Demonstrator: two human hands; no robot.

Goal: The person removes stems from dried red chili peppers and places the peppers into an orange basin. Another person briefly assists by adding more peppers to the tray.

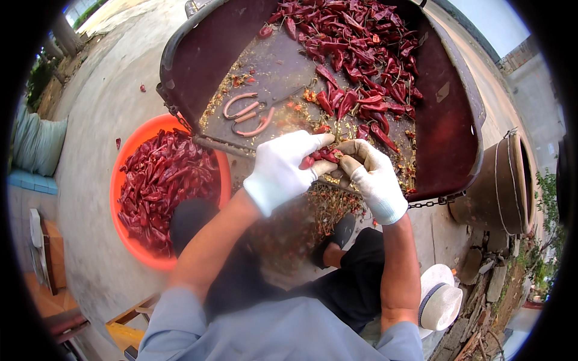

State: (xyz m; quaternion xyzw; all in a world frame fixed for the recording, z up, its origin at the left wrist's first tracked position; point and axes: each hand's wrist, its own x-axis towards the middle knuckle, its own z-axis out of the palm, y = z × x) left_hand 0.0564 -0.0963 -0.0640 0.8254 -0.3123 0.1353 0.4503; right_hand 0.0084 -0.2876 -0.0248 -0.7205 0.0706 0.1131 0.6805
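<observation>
Both my hands wear white gloves with soiled fingertips and meet at the near edge of a dark red cart bed (442,102). Between the fingers of my left hand (282,165) and my right hand (376,177) is a dried red chili (328,154), pinched from both sides; fingers partly cover it. A pair of scissors (256,114) with pink-wrapped handles lies on the bed, beyond my left hand. Farther back, a heap of dried red chilies (361,48) spreads over the bed. Loose yellow seeds and bits are scattered around the scissors and along the edge.
An orange basin (225,180) full of dried chilies stands on the ground at left. Stems and scraps (331,210) lie below the cart edge by my foot. Chains hang at the cart's corners. A large clay-coloured pot (490,186) and a white hat (439,301) are at right.
</observation>
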